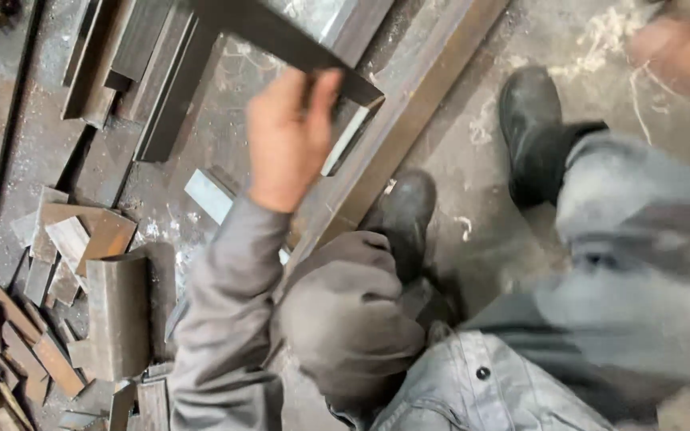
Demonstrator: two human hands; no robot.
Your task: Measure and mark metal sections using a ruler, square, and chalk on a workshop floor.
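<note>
At upper centre of the frame the left hand [287, 140] has its fingers clamped on a dark, flat steel bar [281, 36] lifted above the long rusty steel channel [397, 128]. A firmer, squarer grip would steady it. The right hand [680, 56], upper right, is blurred; I cannot tell its fingers.

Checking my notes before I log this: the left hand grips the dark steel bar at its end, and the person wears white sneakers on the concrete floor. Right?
Not quite. In the head view the left hand does grip the dark steel bar at its end, but the footwear is black work boots, not white sneakers, on the concrete floor.
</note>
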